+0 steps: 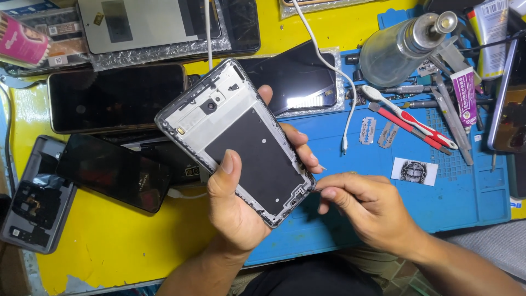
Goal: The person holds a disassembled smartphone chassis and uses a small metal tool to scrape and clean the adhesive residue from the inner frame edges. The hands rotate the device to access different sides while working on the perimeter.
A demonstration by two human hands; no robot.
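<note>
Head view: phone frame held over table

Left hand [235, 203] wrapped round phone frame [235, 140], thumb on its dark back panel, grip tight, frame tilted above yellow table [109, 246] and blue mat [438, 192]. Right hand [367, 205] at frame's lower corner, fingers pinched narrow on sth thin, too small to tell. Nearby: dark phones [115, 96], toothbrush [408, 118], razor blades [378, 133], white cable [329, 66], bottle [402, 46].

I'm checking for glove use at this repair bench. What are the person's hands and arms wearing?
Nothing: the left hand and right hand are bare, with no gloves, rings or watch in view. Both forearms are uncovered too, with no sleeves showing down to the frame's edge.
</note>
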